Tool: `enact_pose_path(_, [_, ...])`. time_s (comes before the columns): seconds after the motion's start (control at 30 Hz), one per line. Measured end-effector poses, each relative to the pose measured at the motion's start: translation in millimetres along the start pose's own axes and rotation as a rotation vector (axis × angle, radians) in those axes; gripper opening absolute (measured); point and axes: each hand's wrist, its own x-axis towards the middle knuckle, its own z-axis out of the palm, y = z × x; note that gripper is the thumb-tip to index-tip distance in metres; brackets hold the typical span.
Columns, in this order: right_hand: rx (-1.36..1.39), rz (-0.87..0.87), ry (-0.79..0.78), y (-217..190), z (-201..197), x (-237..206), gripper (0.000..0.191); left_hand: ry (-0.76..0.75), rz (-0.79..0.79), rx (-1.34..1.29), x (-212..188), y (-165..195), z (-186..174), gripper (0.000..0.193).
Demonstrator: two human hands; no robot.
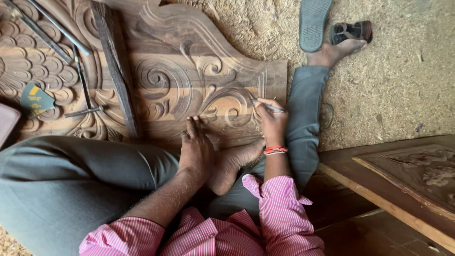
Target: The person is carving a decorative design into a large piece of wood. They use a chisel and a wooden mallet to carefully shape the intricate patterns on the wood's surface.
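Looking down from our head, we sit on a floor covered in sawdust (pixel 379 85) with a large carved wooden panel (pixel 180 71) lying across our lap and legs. Our right hand (pixel 271 122) closes its fingers around a slim pencil-like tool (pixel 269 107), whose tip rests on a carved scroll near the panel's lower right corner. Our left hand (pixel 195 149) lies flat, fingers together and stretched out, pressing on the panel's near edge just beside the right hand. A red band (pixel 275 150) circles the right wrist, and pink striped sleeves cover both forearms. One bare foot (pixel 232 163) is tucked under the panel between our hands; the other foot (pixel 334 51) stretches out on the floor next to a sandal (pixel 313 23). On the panel's left part lie a long dark wooden strip (pixel 116 66), several thin metal chisels (pixel 80 76) and a small teal packet (pixel 35 99). A second carved board (pixel 417 175) sits at the lower right.
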Motion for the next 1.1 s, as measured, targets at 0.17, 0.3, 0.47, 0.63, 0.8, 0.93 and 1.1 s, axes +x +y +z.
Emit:
enact_pose_path(0.17, [0.138,-0.051,-0.008,-0.8,19.8,0.1,0.015,-0.057,0.001,-0.036,-6.5,7.9,-5.7,0.067])
enact_pose_path(0.3, [-0.045,-0.179,-0.129,0.3,46.8,-9.0,0.016,0.005,-0.024,-0.075,-5.9,11.2,0.1,0.062])
enact_pose_path(0.47, [-0.077,-0.013,-0.212,-2.9,72.1,-28.7,0.018,0.088,-0.048,-0.128,0.6,13.4,10.6,0.059])
enact_pose_path(0.63, [-0.165,-0.127,-0.217,-13.7,81.9,-37.7,0.019,0.084,-0.028,-0.135,2.3,14.2,12.7,0.057])
enact_pose_path(0.8, [-0.297,-0.159,-0.291,-25.0,89.1,-46.1,0.014,0.096,-0.043,-0.154,1.4,12.3,9.7,0.056])
enact_pose_path(0.93, [-0.403,-0.164,-0.281,-32.0,93.8,-50.7,0.013,0.053,-0.012,-0.147,1.3,10.0,7.1,0.057])
enact_pose_path(1.1, [-0.355,-0.162,-0.316,-35.2,94.3,-49.9,0.011,0.064,-0.004,-0.147,1.7,8.0,5.3,0.057])
